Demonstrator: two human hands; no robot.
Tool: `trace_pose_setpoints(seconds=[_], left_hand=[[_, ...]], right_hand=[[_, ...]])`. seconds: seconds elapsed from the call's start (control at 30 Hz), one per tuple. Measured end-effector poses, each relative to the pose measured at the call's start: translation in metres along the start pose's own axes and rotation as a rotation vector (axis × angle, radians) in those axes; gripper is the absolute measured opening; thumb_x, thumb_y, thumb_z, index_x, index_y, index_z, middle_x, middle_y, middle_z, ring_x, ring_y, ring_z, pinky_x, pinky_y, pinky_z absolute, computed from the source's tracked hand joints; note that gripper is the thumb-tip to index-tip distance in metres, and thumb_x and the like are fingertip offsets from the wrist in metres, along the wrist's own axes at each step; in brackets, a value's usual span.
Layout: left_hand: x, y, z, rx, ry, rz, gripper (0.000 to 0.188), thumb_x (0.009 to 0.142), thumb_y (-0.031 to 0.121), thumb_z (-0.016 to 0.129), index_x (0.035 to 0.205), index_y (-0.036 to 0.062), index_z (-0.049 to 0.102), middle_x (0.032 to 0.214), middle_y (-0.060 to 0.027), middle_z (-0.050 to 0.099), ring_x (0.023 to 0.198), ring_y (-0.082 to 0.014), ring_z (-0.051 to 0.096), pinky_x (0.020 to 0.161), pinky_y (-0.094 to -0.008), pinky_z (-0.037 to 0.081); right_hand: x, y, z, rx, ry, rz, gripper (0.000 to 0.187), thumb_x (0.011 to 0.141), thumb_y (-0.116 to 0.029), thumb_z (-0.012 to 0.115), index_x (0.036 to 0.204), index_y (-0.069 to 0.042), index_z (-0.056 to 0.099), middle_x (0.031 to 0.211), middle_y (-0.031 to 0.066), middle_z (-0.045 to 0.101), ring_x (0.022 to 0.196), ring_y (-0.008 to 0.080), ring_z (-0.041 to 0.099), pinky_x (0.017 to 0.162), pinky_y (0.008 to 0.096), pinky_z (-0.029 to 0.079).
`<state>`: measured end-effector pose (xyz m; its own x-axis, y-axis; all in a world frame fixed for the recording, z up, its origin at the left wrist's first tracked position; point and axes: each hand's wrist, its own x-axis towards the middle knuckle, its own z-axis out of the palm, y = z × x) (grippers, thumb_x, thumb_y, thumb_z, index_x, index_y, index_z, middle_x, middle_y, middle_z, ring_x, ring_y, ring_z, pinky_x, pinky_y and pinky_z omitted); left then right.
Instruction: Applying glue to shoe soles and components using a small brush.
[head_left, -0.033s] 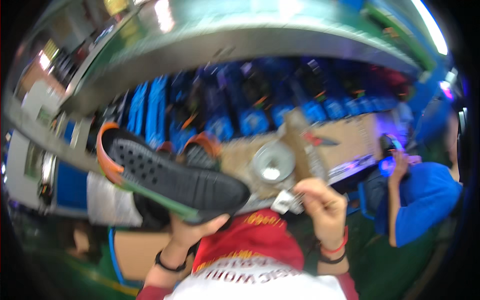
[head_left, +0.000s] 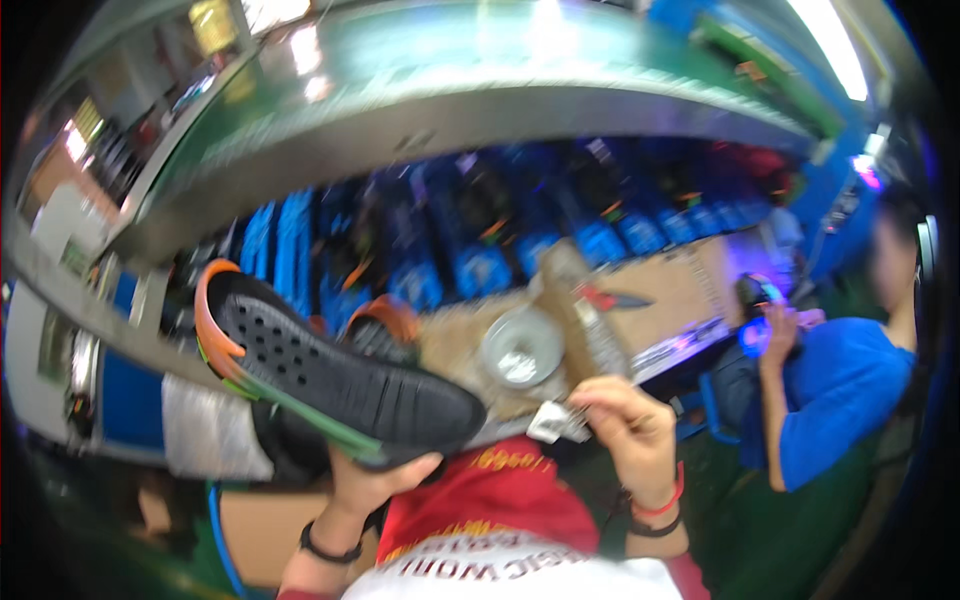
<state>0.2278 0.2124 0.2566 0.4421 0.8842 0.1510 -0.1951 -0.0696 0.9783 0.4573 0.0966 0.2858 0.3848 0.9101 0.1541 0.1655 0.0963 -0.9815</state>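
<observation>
My left hand [head_left: 375,488] grips a shoe sole [head_left: 335,365] from below, near its right end. The sole is black with a row of holes on its left part, and its rim runs from orange to green. It is held tilted, with the orange end up at the left. To the right, my right hand [head_left: 630,428] pinches a small crumpled white and clear piece [head_left: 555,422] between thumb and fingertips; its exact kind is too blurred to tell. Just beyond that piece stands a round shiny bowl [head_left: 523,346] with something pale inside.
Behind the held sole lies another orange-edged shoe piece [head_left: 382,328]. A red-handled tool [head_left: 605,297] rests on cardboard [head_left: 690,280]. Blue racks [head_left: 480,265] line the back under a metal-edged green bench [head_left: 430,120]. A person in blue [head_left: 840,400] works at the right.
The whole view has shifted slightly, so most things appear a little lower and to the left. Both hands keep their holds.
</observation>
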Motion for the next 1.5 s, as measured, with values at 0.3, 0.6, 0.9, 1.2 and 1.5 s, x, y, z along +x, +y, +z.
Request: trace_pose_setpoints(seconds=[0.3, 0.6, 0.9, 1.2, 1.5], left_hand=[[0.053, -0.002, 0.104, -0.278, -0.628, -0.041, 0.114, 0.059, 0.021, 0.084, 0.141, 0.0010, 0.007, 0.134, -0.0132, 0.027, 0.129, -0.0231, 0.028, 0.108, -0.0361, 0.024], [0.298, 0.083, 0.419, -0.635, -0.540, -0.165, 0.070, 0.084, 0.021, 0.064, 0.140, 0.0033, 0.027, 0.141, -0.0221, 0.033, 0.108, -0.0283, 0.055, 0.083, -0.0359, 0.053], [0.192, -0.006, 0.207, 0.222, -0.696, 0.413, 0.059, 0.081, 0.008, 0.068, 0.132, 0.0042, 0.039, 0.129, -0.0128, 0.045, 0.085, -0.0110, 0.060, 0.068, -0.0222, 0.050], [0.072, -0.012, -0.059, 0.348, 0.044, 0.132, 0.040, 0.083, -0.002, 0.061, 0.121, 0.0001, 0.048, 0.119, -0.0049, 0.052, 0.077, -0.0037, 0.053, 0.067, -0.0172, 0.044], [-0.028, -0.050, -0.063, 0.858, -0.005, -0.197, 0.042, 0.081, 0.018, 0.069, 0.113, -0.0013, 0.051, 0.108, -0.0138, 0.052, 0.060, -0.0178, 0.060, 0.059, -0.0301, 0.049]], right_hand=[[-0.068, 0.001, -0.106, -0.063, 0.704, -0.044, 0.010, 0.089, -0.003, 0.059, 0.095, 0.001, 0.066, 0.088, 0.0039, 0.066, 0.073, 0.0055, 0.057, 0.065, 0.0179, 0.043], [-0.110, 0.012, -0.141, -0.102, 0.849, 0.032, 0.011, 0.089, -0.006, 0.060, 0.095, 0.000, 0.067, 0.080, 0.0013, 0.065, 0.063, 0.0020, 0.053, 0.055, 0.0158, 0.039], [-0.078, 0.054, -0.106, -0.099, 0.465, 0.089, 0.011, 0.087, 0.001, 0.059, 0.093, 0.001, 0.068, 0.089, 0.0032, 0.062, 0.072, 0.0058, 0.055, 0.059, 0.0188, 0.041], [-0.014, 0.052, -0.018, -0.287, 0.065, -0.105, 0.015, 0.072, 0.006, 0.069, 0.086, 0.000, 0.067, 0.084, 0.0104, 0.064, 0.074, 0.0185, 0.062, 0.063, 0.0258, 0.049], [0.027, 0.077, 0.053, -0.839, 0.115, -0.235, 0.010, 0.084, -0.010, 0.062, 0.088, -0.004, 0.054, 0.086, 0.0146, 0.058, 0.067, 0.0372, 0.060, 0.055, 0.0446, 0.046]])
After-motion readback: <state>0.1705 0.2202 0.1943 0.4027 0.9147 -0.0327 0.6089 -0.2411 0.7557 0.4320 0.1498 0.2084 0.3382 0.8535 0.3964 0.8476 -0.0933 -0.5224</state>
